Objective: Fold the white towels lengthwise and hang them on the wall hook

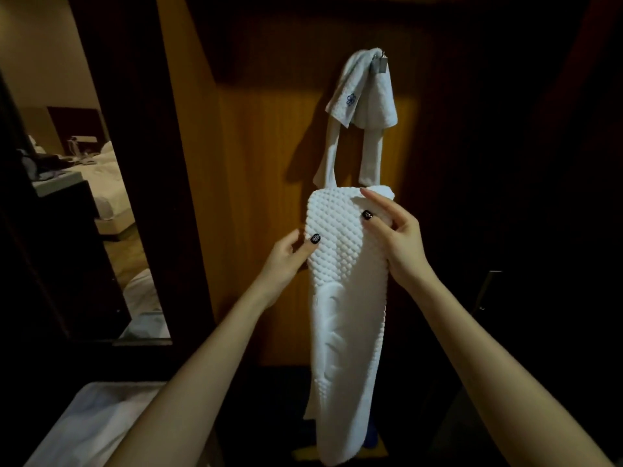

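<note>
A long white towel with a bumpy weave (pixel 347 298) hangs folded lengthwise in front of the wooden wall. My right hand (pixel 394 237) grips its top right corner, thumb on the front. My left hand (pixel 290 257) pinches its upper left edge. Above, on the metal wall hook (pixel 380 62), hangs a smaller white towel with a blue emblem (pixel 362 99), and a longer white towel (pixel 369 156) dangles beneath it in two strips.
A doorway or mirror on the left shows a bedroom with a white bed (pixel 108 183). A white surface with cloth (pixel 94 423) sits at the lower left. A dark door with a metal handle (pixel 485 288) stands to the right.
</note>
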### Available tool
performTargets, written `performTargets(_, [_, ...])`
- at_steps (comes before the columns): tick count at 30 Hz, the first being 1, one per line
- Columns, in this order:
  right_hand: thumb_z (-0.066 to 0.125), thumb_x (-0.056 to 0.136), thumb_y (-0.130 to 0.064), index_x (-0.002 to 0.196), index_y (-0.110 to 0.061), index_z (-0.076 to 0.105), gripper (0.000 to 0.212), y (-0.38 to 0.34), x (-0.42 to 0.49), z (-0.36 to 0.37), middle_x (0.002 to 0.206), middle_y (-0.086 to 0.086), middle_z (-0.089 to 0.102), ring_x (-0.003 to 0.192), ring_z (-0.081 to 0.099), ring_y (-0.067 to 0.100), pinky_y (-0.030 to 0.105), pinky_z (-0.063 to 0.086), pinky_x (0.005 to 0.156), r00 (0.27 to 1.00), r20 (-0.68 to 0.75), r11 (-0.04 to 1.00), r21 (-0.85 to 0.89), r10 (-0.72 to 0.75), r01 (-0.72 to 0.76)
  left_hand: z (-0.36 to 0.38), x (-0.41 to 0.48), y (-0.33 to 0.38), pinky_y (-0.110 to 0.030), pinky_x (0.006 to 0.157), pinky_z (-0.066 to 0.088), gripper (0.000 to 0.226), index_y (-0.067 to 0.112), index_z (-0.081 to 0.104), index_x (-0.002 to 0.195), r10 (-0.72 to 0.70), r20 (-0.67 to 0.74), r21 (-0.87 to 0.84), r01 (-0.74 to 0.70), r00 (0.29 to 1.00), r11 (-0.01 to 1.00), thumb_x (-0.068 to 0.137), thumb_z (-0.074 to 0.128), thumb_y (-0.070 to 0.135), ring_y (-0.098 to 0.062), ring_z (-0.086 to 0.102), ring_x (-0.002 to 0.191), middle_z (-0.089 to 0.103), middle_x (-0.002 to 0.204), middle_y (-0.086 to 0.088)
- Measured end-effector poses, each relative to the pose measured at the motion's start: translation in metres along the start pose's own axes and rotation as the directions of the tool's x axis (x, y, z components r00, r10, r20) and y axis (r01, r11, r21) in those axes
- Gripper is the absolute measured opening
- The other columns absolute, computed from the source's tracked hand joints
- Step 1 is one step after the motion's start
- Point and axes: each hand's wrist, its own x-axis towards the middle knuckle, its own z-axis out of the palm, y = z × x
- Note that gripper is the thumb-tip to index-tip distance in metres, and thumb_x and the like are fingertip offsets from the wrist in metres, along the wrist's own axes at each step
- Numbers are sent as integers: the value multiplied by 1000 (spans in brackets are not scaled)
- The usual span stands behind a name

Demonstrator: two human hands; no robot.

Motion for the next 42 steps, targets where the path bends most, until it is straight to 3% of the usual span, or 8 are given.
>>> performTargets(5, [58, 88, -10, 110, -40, 71, 40, 1, -1, -13, 120, -7, 68, 114, 63, 15, 35, 53, 94, 999, -3, 998, 17, 53, -53, -2, 1, -1, -27, 80, 49, 23, 28, 73, 79, -20, 16, 48, 19, 1000, 999, 77, 67, 50, -9, 63, 86, 70, 86, 9])
performTargets(14, [67, 87, -12, 117, -32, 67, 36, -4, 7, -46, 128, 0, 59, 103, 68, 18, 31, 57, 75, 958, 147, 962, 79, 248, -261, 16, 15, 19, -6, 62, 40, 13, 10, 65, 70, 150, -25, 217, -141, 988, 966, 79, 73, 6, 8, 55, 62, 63, 61, 18])
performTargets(20, [63, 87, -5, 95, -28, 69, 25, -6, 4, -40, 126, 0, 55, 110, 61, 27, 32, 56, 72, 974, -34, 971, 102, 223, -218, 28, 6, 23, -28, 84, 54, 53, 39, 42, 124, 74, 40, -103, -69, 996, 992, 88, 63, 7, -9, 63, 106, 61, 120, -4])
performTargets(25, [59, 89, -2, 104, -27, 66, 30, -9, 8, -35, 123, 3, 57, 96, 65, 20, 28, 56, 66, 959, -52, 955, 125, 278, -270, 24, -1, 24, -18, 96, 45, 72, 45, 28, 139, 103, 359, 0, -110, 928, 994, 90, 57, 1, -2, 43, 131, 38, 145, 20])
performTargets(29, [56, 97, -21, 139, -37, 44, 47, -14, 19, -30, 133, 9, 54, 91, 69, 13, 26, 57, 67, 943, -31, 932, 166, 332, -322, 39, 6, 38, -31, 89, 54, 44, 32, 56, 126, 130, 191, -238, -83, 973, 968, 93, 52, 3, -19, 55, 123, 52, 135, -1])
performTargets(33, [56, 96, -37, 149, -44, 24, 62, 1, -5, -31, 157, -1, 28, 134, 44, 16, 40, 44, 107, 965, -37, 966, 9, 259, -259, 49, 25, 38, -41, 94, 51, 30, 27, 56, 112, 148, -5, -130, -148, 989, 980, 96, 50, 3, -33, 50, 123, 45, 135, -17])
performTargets(36, [72, 85, -22, 131, -50, 48, 59, 11, -34, -33, 145, -12, 46, 132, 47, 11, 34, 47, 104, 983, 86, 986, 7, 164, -165, 48, 32, 33, -31, 86, 54, 29, 26, 52, 111, 118, -4, -160, -117, 993, 980, 96, 49, 1, -26, 53, 114, 49, 128, -14])
performTargets(42, [67, 87, -4, 92, -24, 72, 21, 1, -17, -30, 104, -12, 68, 96, 67, 16, 37, 57, 82, 971, -154, 982, 67, 185, -177, 41, 28, 28, -22, 65, 54, 15, 31, 44, 109, 12, -131, -192, -37, 991, 981, 99, 50, 21, -7, 68, 84, 65, 102, 3])
